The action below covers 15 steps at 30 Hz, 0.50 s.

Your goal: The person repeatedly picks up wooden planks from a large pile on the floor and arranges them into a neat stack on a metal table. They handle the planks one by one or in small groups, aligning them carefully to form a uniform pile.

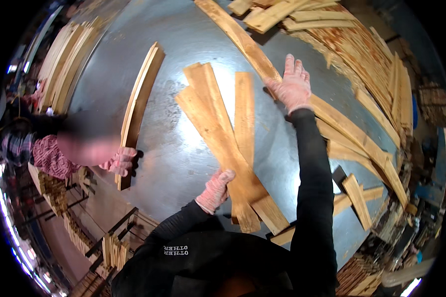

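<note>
My left hand (214, 191), in a pale pinkish glove, is closed on the edge of a wooden board (214, 136), its thumb on top. This board crosses a second board (210, 86) near its lower end, and the two fan apart toward the far side. Another board (244, 106) lies just right of them, partly under the crossing. My right hand (293, 85), gloved likewise, is stretched out with fingers apart. Its palm rests at the edge of a long board (235, 37) that runs from the far side toward the right.
A co-worker's gloved hand (121, 161) holds a few boards (142, 94) together on the metal table (168, 163) at left. Stacked boards (69, 64) stand beyond. Loose boards (302, 17) and a heap of wood strips (352, 49) lie far right. Short pieces (357, 200) lie near right.
</note>
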Motion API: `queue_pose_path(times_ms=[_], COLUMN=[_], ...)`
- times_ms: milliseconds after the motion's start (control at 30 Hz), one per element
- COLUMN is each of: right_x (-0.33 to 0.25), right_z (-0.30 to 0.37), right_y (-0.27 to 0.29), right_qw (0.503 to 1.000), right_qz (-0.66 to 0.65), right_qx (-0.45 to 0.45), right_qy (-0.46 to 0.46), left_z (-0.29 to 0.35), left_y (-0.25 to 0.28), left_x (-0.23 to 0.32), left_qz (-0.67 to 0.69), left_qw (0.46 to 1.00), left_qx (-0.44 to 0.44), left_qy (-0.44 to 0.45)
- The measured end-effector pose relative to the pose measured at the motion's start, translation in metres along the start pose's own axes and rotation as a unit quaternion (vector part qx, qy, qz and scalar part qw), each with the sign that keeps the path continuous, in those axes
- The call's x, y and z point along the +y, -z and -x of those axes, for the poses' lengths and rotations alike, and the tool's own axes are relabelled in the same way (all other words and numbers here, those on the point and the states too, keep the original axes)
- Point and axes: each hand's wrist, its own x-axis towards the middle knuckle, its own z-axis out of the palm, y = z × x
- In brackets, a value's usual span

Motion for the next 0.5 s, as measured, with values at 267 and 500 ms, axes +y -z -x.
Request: queue_pose_path(times_ms=[267, 500], right_x=[-0.098, -0.199], right_z=[-0.002, 0.036], right_y=[-0.072, -0.052], right_qw=[0.983, 0.974], right_qz=[-0.058, -0.072], right_qx=[-0.019, -0.077], right_qy=[0.175, 0.202], left_z=[-0.004, 0.076], left_y=[0.012, 0.062], left_x=[0.009, 0.084], left_qz=[-0.044, -0.091], left_qw=[0.994, 0.959], left_qx=[0.043, 0.200], left_qy=[-0.093, -0.177])
